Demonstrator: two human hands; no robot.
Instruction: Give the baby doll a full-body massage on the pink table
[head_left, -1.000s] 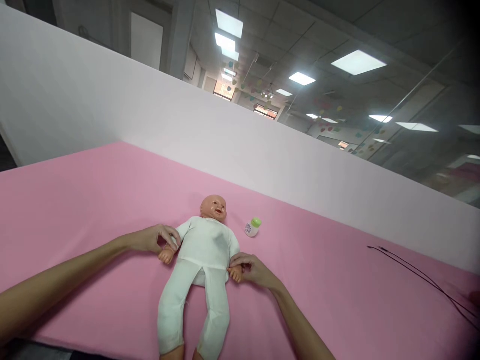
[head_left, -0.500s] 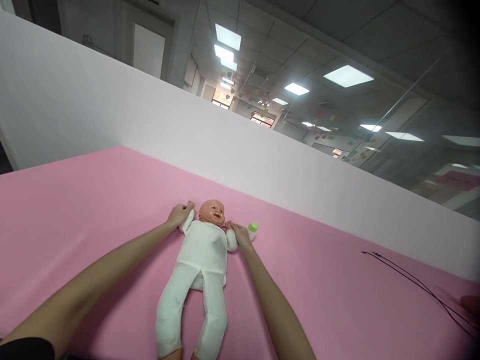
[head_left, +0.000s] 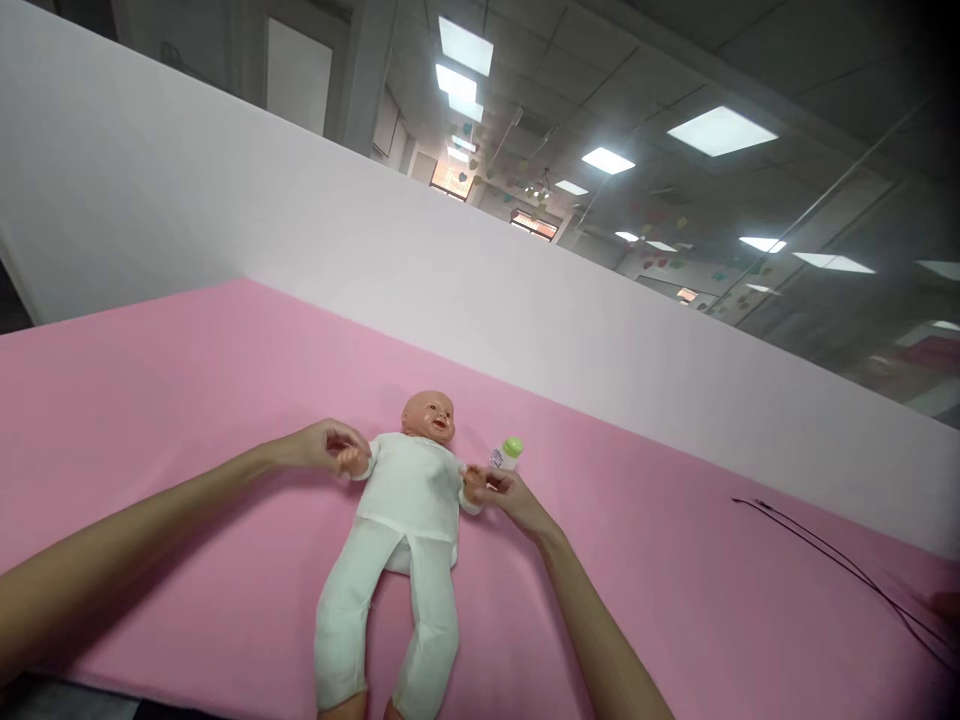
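Note:
A baby doll (head_left: 409,485) in a white top and trousers lies face up on the pink surface (head_left: 600,540), its head toward the white wall. My left hand (head_left: 322,445) is closed around the doll's hand at the left, thumb and fingers curled over it. At the right, my right hand (head_left: 514,498) pinches the doll's other hand between thumb and fingers. Just beyond my right hand stands a small bottle (head_left: 507,453) with a green cap, its lower part hidden.
Two thin black cords (head_left: 847,568) lie on the pink surface at the right. A white wall (head_left: 450,290) runs behind the surface. Something brownish and blurred shows at the far right edge.
Both hands have moved outward and down, and the doll's arms have come lower with them, away from its head. More of the bottle shows now. The view has shifted slightly.

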